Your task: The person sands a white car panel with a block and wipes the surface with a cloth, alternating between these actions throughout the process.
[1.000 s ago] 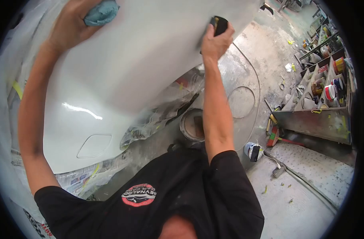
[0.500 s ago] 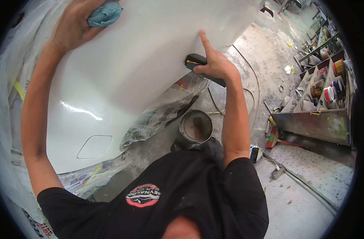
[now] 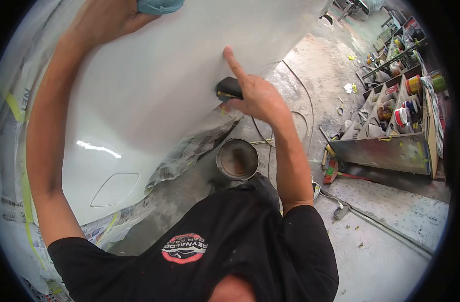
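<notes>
A glossy pale car body panel (image 3: pixel 154 85) with a rounded fuel-flap outline (image 3: pixel 115 190) fills the left and middle of the view. At the top edge, partly cut off, my left hand (image 3: pixel 106 20) is closed on a crumpled blue cloth (image 3: pixel 160 5) against the panel. My right hand (image 3: pixel 260 98) grips a black sanding block (image 3: pixel 229 88) near the panel's lower right edge. Its index finger points out over the painted surface, seemingly touching it. Part of the block is hidden under the palm.
Below the panel edge hangs masking plastic and newspaper (image 3: pixel 177 163). A round bucket (image 3: pixel 237 159) with a brown block inside stands before me. Cables (image 3: pixel 310 126) lie on the floor. To the right are a compartment rack (image 3: pixel 386 156) with cans and a brush (image 3: pixel 331 171).
My right hand has moved left along the panel with the sanding block. My left hand and the cloth have shifted up and right, partly out of view. The camera view has shifted slightly.
</notes>
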`<state>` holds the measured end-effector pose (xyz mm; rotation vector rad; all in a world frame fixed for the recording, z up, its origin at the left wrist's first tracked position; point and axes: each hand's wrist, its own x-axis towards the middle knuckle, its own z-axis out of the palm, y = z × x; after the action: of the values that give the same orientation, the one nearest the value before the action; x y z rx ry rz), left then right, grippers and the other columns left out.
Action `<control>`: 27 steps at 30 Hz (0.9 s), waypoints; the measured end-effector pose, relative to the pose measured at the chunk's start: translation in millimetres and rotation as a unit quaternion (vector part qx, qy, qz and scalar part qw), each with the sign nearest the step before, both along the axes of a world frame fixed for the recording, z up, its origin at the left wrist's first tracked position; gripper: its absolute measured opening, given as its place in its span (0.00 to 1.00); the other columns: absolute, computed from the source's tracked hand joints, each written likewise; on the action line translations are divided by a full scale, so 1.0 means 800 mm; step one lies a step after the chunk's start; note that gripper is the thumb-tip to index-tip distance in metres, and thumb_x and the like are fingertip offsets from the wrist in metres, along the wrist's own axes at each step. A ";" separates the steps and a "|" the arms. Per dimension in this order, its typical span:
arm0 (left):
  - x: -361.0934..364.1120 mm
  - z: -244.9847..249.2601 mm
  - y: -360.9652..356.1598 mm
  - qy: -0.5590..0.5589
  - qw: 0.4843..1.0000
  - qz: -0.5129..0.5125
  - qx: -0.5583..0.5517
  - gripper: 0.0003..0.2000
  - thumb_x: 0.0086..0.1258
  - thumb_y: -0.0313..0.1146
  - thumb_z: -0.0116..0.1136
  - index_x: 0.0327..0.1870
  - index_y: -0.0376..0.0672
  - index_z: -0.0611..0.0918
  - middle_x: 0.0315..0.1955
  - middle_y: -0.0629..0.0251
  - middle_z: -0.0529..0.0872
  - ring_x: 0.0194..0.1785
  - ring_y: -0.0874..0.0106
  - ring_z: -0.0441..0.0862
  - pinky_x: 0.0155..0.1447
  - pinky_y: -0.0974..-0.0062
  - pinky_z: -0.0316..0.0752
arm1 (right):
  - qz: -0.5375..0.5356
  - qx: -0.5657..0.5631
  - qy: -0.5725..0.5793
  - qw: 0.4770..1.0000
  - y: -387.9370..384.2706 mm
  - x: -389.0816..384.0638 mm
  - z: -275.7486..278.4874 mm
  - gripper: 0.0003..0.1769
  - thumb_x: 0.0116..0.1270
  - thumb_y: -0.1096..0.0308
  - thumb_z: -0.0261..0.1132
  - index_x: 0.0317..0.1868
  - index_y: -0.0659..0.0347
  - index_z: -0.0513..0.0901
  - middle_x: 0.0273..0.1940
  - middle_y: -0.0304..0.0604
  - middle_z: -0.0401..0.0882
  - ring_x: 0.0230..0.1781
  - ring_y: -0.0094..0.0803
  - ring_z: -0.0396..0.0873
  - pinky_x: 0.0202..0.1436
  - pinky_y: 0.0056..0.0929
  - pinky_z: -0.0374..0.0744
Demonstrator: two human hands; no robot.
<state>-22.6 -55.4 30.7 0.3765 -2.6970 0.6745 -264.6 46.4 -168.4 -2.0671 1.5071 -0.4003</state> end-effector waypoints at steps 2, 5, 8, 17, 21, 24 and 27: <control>-0.001 -0.001 0.001 0.004 1.000 -0.002 0.009 0.15 0.63 0.33 0.69 0.50 0.42 0.83 0.52 0.54 0.83 0.56 0.61 0.81 0.59 0.62 0.76 | -0.007 -0.014 0.013 1.000 0.023 0.014 0.003 0.60 0.60 0.69 0.76 0.84 0.45 0.45 0.46 0.63 0.85 0.48 0.62 0.83 0.54 0.49 0.80; 0.004 -0.004 -0.002 0.014 1.000 0.004 0.019 0.16 0.62 0.31 0.70 0.51 0.43 0.83 0.45 0.59 0.84 0.50 0.64 0.82 0.54 0.64 0.76 | -0.033 -0.148 -0.182 0.972 0.049 0.023 -0.043 0.46 0.63 0.66 0.74 0.79 0.50 0.60 0.52 0.63 0.81 0.53 0.56 0.82 0.54 0.49 0.82; 0.002 -0.007 -0.005 0.045 0.999 -0.005 0.005 0.16 0.62 0.30 0.70 0.51 0.43 0.84 0.41 0.61 0.85 0.46 0.65 0.82 0.51 0.65 0.76 | -0.219 -0.209 -0.355 0.884 0.034 0.047 -0.056 0.35 0.66 0.68 0.72 0.72 0.59 0.68 0.54 0.63 0.78 0.53 0.55 0.80 0.57 0.48 0.79; -0.004 0.003 0.012 0.029 0.998 0.051 -0.003 0.18 0.56 0.33 0.76 0.49 0.46 0.84 0.40 0.58 0.84 0.45 0.60 0.81 0.53 0.62 0.74 | -0.220 -0.437 -0.265 0.831 0.005 0.136 -0.034 0.33 0.69 0.69 0.70 0.71 0.67 0.69 0.50 0.61 0.77 0.51 0.56 0.77 0.55 0.47 0.78; 0.000 -0.002 -0.014 -0.010 0.989 0.126 0.071 0.19 0.55 0.37 0.79 0.46 0.49 0.85 0.43 0.59 0.85 0.50 0.60 0.81 0.57 0.59 0.72 | -0.421 -0.235 -0.354 0.802 -0.103 0.020 -0.045 0.29 0.70 0.63 0.69 0.65 0.68 0.70 0.50 0.64 0.82 0.49 0.57 0.83 0.55 0.47 0.80; -0.004 -0.006 -0.007 0.040 0.996 0.077 0.033 0.13 0.54 0.22 0.68 0.41 0.41 0.80 0.40 0.58 0.83 0.48 0.55 0.81 0.53 0.59 0.75 | -0.448 -0.188 -0.343 0.804 -0.133 -0.018 -0.067 0.28 0.71 0.61 0.66 0.64 0.66 0.69 0.52 0.66 0.80 0.51 0.61 0.82 0.57 0.50 0.79; -0.016 -0.004 0.004 0.076 0.995 0.051 0.038 0.12 0.54 0.23 0.68 0.34 0.41 0.76 0.30 0.58 0.78 0.40 0.54 0.79 0.46 0.59 0.73 | -0.323 -0.438 -0.271 0.794 -0.063 0.082 -0.056 0.36 0.70 0.62 0.69 0.73 0.66 0.66 0.54 0.67 0.77 0.55 0.62 0.77 0.59 0.54 0.76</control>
<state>-35.3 -52.6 27.5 0.5639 -2.5785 0.5470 -199.2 -4.1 -213.2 -1.6119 1.7569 -2.0945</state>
